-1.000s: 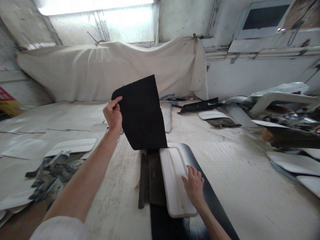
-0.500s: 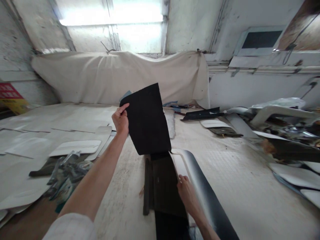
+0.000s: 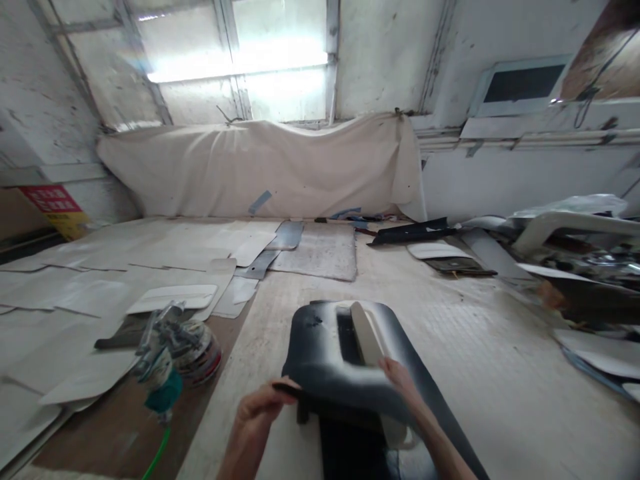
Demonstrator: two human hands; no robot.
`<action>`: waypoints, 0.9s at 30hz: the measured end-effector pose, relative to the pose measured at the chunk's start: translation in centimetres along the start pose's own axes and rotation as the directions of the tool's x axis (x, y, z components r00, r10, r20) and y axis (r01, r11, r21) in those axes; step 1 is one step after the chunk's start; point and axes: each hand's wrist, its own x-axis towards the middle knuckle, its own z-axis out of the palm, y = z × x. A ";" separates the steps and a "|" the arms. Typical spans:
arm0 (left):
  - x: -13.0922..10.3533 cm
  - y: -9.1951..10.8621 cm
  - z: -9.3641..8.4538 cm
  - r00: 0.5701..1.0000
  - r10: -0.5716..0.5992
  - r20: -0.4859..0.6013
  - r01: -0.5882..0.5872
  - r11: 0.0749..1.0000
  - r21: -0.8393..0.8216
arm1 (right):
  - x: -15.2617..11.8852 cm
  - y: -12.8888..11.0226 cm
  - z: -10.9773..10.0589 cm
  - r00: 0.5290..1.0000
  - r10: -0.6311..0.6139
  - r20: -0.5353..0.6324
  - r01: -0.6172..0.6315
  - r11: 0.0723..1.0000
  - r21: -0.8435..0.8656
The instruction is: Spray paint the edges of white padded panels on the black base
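While the black-and-white panel [image 3: 325,363] is lying near the front of the desk [image 3: 465,347], the person is working at its near edge. The left hand [image 3: 260,413] is pinching a thin dark sheet [image 3: 300,393] under that edge, its grip pressed together. The right hand [image 3: 400,380] is clasping the upturned cream piece [image 3: 367,333]. Judging by this, the layers are being fitted together, with the seating looking unfinished.

panel [image 3: 325,363]: glossy black sheet | table [image 3: 500,373]: rough, matt | backdrop [image 3: 260,170]: cloth
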 end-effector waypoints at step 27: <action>-7.0 -14.2 -3.6 0.929 -0.238 -0.284 0.369 0.651 0.664 | -1.1 0.7 1.1 0.990 -0.083 -0.111 0.082 0.997 -0.013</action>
